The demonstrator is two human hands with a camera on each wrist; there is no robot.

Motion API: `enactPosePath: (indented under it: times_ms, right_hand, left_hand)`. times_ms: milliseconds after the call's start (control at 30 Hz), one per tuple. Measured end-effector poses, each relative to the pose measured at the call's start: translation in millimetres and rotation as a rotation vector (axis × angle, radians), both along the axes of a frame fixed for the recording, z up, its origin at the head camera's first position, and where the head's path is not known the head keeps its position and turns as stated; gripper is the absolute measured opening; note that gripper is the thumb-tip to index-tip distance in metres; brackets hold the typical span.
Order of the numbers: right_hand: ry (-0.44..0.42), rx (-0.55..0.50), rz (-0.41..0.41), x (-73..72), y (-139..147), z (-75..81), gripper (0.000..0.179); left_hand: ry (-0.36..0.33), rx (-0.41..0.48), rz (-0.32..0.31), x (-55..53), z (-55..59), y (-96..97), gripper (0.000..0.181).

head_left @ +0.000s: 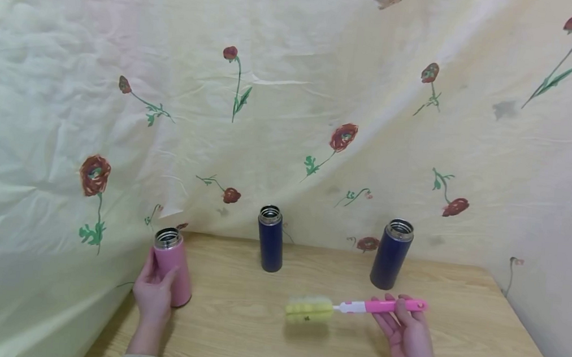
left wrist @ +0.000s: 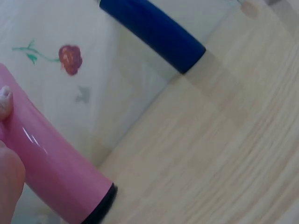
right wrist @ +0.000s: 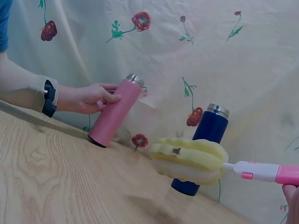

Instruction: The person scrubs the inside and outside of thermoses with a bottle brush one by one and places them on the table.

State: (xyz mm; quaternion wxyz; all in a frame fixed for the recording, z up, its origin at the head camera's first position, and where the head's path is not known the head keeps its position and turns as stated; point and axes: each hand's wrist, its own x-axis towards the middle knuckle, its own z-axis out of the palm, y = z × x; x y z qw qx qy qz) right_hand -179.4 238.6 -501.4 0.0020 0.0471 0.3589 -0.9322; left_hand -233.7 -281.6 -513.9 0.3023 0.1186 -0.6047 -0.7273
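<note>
My left hand grips a pink thermos bottle around its side at the table's left. The bottle has a bare steel mouth and a black base, seen also in the left wrist view as a pink body. In my right hand is the pink-and-white handle of a bottle brush, pinched between thumb and fingers. Its yellow sponge head points left, held over the table with a shadow below. In the right wrist view the sponge head overlaps a dark blue bottle.
Two dark blue thermos bottles without lids stand upright near the back edge, a slimmer one in the middle and a wider one to the right. Behind the wooden table hangs a cream cloth with red flowers.
</note>
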Motion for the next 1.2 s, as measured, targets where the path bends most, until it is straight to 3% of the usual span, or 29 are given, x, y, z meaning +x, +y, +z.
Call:
enactPosePath:
  times_ms: [200, 533, 733, 933, 1067, 1200]
  right_hand:
    - [0.034, -0.009, 0.012, -3.4, -3.7, 1.7, 0.011]
    - [0.015, -0.053, 0.015, -2.7, -4.8, 1.9, 0.008]
    - [0.069, -0.112, 0.028, -6.0, -1.8, 0.8, 0.005]
    - [0.099, -0.143, 0.025, -10.6, 1.2, 4.5, 0.008]
    - [0.087, -0.150, 0.020, -13.4, 4.0, 9.0, 0.006]
    - [0.109, -0.138, 0.007, -17.9, 5.4, 16.2, 0.006]
  left_hand:
    - [0.005, 0.036, -0.017, 3.2, -5.7, -8.9, 0.085]
    - [-0.037, -0.048, -0.017, 10.0, -12.2, -14.2, 0.081]
    - [-0.056, -0.076, 0.001, 10.1, -8.9, -16.6, 0.080]
    - [-0.088, -0.141, 0.034, 16.8, 1.4, -11.7, 0.087]
    - [0.003, -0.267, 0.127, 23.5, 7.6, 1.7, 0.097]
    - [0.243, -0.463, 0.256, 23.1, 9.7, 22.4, 0.099]
